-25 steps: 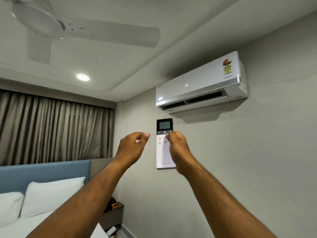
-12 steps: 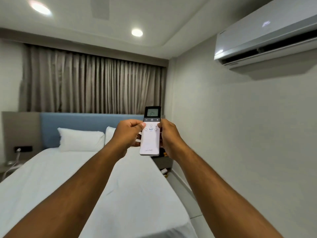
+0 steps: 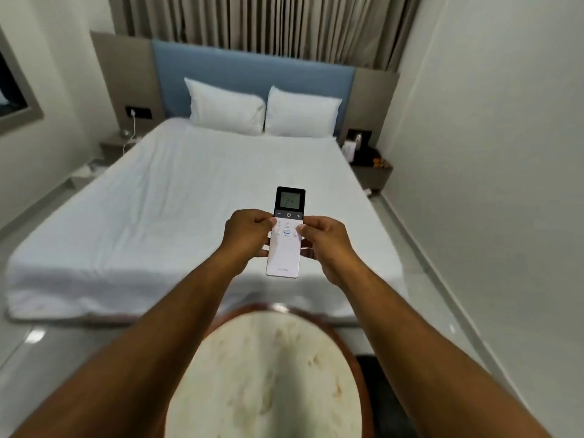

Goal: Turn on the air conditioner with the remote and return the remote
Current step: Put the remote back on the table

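Observation:
A white remote (image 3: pixel 283 254) with a dark top and a lit screen reading 24 is held upright in the air over the foot of the bed. My left hand (image 3: pixel 246 237) grips its left edge, thumb on the buttons. My right hand (image 3: pixel 325 245) grips its right edge, thumb on the buttons too. The air conditioner is out of view.
A white bed (image 3: pixel 177 200) with two pillows (image 3: pixel 226 105) and a blue headboard fills the middle. A round pale table with a wooden rim (image 3: pixel 271 374) stands below my arms. Bedside shelves sit at left (image 3: pixel 117 147) and right (image 3: pixel 371 167). The right wall is close.
The view has swung down from the air conditioner on the wall to the bed and round table. My left hand joined the right on the remote, and both lowered it.

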The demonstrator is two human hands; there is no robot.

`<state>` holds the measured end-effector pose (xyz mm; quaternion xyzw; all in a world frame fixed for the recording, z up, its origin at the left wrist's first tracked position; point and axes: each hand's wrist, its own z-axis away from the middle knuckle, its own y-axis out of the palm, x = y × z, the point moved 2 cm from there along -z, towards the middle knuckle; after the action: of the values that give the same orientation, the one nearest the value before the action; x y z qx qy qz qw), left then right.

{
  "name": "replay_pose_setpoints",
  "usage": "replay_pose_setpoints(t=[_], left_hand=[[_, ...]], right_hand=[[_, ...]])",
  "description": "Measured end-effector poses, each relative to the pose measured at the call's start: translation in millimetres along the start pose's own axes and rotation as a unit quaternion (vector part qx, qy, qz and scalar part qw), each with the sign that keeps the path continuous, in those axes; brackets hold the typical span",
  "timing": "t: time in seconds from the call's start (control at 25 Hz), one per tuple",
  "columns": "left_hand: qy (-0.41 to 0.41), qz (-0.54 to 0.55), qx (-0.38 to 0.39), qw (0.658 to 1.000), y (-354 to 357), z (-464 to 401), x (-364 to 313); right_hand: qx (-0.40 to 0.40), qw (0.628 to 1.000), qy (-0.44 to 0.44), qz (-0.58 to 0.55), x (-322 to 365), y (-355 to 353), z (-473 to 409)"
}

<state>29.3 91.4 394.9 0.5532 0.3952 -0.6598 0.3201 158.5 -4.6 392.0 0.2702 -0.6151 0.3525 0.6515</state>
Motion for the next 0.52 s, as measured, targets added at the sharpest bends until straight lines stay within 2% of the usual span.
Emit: replay_pose_setpoints(t=[0.32, 0.52], left_hand=[[-0.211, -0.037, -0.012, 0.977, 21, 43, 253], [-0.282, -0.082, -0.026, 0.956, 47, 78, 373]], right_hand=[[0.012, 0.977, 0.211, 0.033, -247, 40, 37], [-0.029, 0.953, 0.283, 0.104, -368, 42, 64]])
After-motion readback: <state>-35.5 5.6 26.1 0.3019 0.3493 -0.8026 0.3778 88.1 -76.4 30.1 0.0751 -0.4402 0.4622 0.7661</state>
